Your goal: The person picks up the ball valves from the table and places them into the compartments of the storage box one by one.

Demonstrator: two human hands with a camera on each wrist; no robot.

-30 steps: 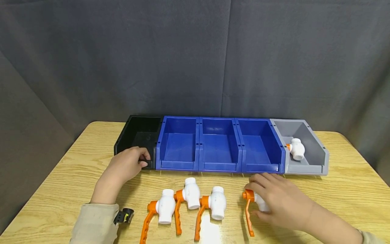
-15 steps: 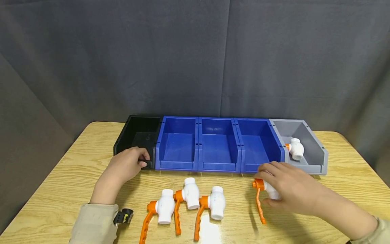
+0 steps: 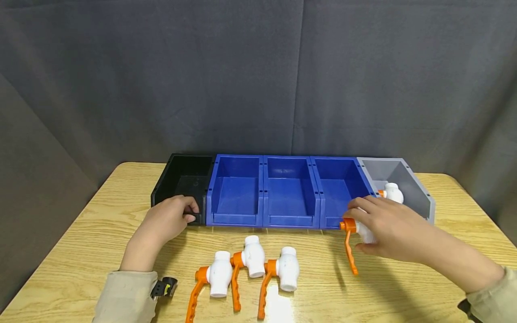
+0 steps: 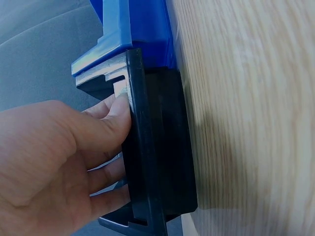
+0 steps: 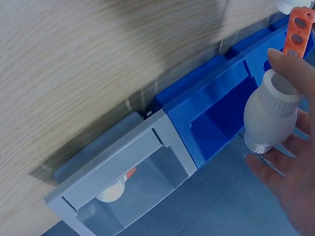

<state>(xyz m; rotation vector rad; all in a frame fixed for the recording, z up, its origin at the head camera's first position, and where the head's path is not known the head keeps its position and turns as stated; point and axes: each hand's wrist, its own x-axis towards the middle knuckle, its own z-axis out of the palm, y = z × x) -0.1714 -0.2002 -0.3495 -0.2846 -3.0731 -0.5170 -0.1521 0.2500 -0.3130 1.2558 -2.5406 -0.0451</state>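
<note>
My right hand (image 3: 387, 226) grips a white ball valve (image 5: 271, 115) with an orange lever handle (image 3: 350, 251), raised off the table in front of the right-hand blue bin (image 3: 341, 197). Fingers curl over the valve's top end, thumb at its lower end. At the far left, my left hand (image 3: 167, 220) pinches the front lip of the black bin (image 4: 160, 147), thumb outside and fingers inside. Another ball valve (image 3: 393, 193) lies in the grey bin (image 3: 426, 202), partly hidden behind my right hand in the head view.
Several more ball valves with orange handles lie on the wooden table: a left one (image 3: 221, 274), a middle one (image 3: 254, 256) and a right one (image 3: 288, 269). Two other blue bins (image 3: 236, 220) complete the row between black and grey. A dark curtain (image 3: 258, 76) hangs behind.
My right hand has lifted the ball valve off the table and carried it forward and slightly right, toward the bins. The left hand stays on the black bin's lip.
</note>
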